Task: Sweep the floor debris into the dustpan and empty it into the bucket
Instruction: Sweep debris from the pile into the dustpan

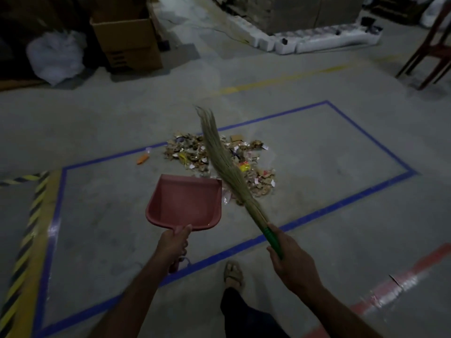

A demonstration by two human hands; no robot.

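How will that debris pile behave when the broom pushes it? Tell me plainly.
The debris pile looks like loose paper scraps, wrappers and cardboard bits, so it is probably light and will likely scatter rather than slide as one mass. The broom has long, thin bristles that seem floppy, so small bits may slip through. The orange piece lying apart might need its own stroke.

The left hand [173,242] grips a red dustpan [185,201]; the right hand [290,258] holds a grass broom [220,157] over the debris pile [219,159].
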